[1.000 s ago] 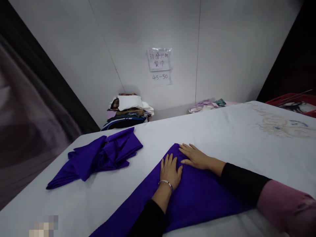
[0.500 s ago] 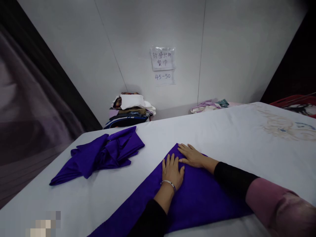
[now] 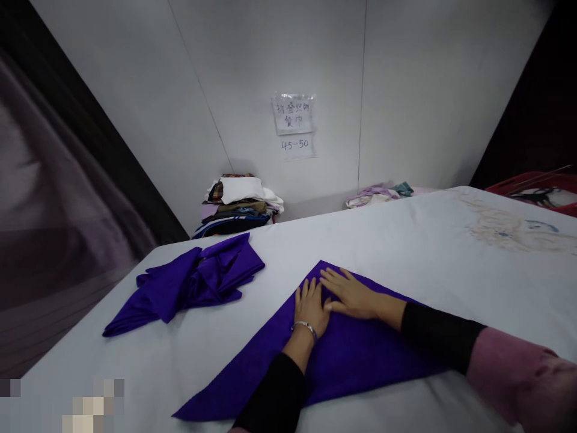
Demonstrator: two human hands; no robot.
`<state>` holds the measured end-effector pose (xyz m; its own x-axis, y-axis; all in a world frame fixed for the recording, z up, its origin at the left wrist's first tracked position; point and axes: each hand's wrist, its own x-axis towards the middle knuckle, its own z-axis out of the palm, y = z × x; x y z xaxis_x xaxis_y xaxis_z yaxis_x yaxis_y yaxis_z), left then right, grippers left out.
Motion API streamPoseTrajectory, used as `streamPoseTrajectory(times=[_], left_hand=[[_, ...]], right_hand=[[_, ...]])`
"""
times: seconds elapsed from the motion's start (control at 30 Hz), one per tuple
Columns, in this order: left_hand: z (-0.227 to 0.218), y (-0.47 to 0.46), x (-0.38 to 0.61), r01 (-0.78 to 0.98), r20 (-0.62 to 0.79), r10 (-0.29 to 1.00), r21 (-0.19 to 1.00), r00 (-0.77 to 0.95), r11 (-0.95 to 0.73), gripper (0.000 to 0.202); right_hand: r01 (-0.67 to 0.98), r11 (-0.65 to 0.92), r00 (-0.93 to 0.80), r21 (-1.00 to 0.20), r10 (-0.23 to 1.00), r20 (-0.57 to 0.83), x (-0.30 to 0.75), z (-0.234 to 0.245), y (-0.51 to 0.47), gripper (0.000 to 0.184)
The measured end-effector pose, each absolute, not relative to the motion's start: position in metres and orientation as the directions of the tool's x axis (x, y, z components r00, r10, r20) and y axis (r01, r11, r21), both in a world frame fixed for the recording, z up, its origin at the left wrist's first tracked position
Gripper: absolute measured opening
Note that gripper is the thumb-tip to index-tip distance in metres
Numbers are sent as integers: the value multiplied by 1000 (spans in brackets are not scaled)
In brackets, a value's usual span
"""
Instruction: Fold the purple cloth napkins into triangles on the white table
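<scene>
A purple cloth [image 3: 356, 355] lies spread flat on the white-covered table [image 3: 406, 240], one corner pointing away from me. My left hand [image 3: 310, 305], with a silver bracelet at the wrist, rests flat on it near that far corner, fingers stretched out. My right hand [image 3: 347, 293] lies flat beside it, fingers extended and overlapping the left hand's edge. Both press on the cloth and hold nothing. A second purple cloth [image 3: 189, 282] lies crumpled to the left, apart from my hands.
A stack of folded clothes [image 3: 237, 204] stands beyond the table's far left edge by the wall. Mixed cloths [image 3: 378, 193] lie at the far edge. A red basket [image 3: 536, 189] is at the right. Paper signs [image 3: 293, 114] hang on the wall.
My right hand has slid slightly left and closer to my left hand over the cloth's far corner. More of the flat cloth's near left corner shows. The crumpled cloth has not moved.
</scene>
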<state>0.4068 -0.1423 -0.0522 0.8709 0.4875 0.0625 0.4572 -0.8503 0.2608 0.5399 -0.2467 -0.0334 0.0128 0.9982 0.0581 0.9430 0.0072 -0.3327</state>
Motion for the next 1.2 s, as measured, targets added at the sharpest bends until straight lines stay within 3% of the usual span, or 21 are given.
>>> streamPoseTrajectory(times=[0.17, 0.3, 0.43, 0.6, 0.7, 1.0, 1.2], left_hand=[[-51, -142, 410, 471, 50, 501, 273, 864, -839, 49], [-41, -138, 412, 496, 51, 529, 283, 847, -821, 45], [-24, -140, 383, 473, 81, 513, 287, 855, -833, 46], [-25, -167, 313, 371, 65, 392, 209, 918, -905, 54], [-36, -180, 285, 408, 3, 414, 160, 910, -899, 59], [-47, -177, 277, 468, -10, 470, 118, 883, -876, 62], [-51, -177, 276, 463, 19, 467, 110, 884, -880, 62]], right_hand=[[914, 26, -26, -404, 1000, 5, 503, -33, -288, 78], [920, -40, 21, -391, 998, -54, 506, -35, -296, 75], [932, -30, 23, -361, 999, -23, 498, -24, -306, 75], [919, 39, -37, -392, 999, 11, 460, -19, -334, 78], [916, 23, -18, -401, 1000, 16, 449, -26, -347, 78], [916, -194, 205, -352, 979, -6, 502, -45, -406, 69], [808, -542, 547, -231, 836, -47, 566, -52, -472, 70]])
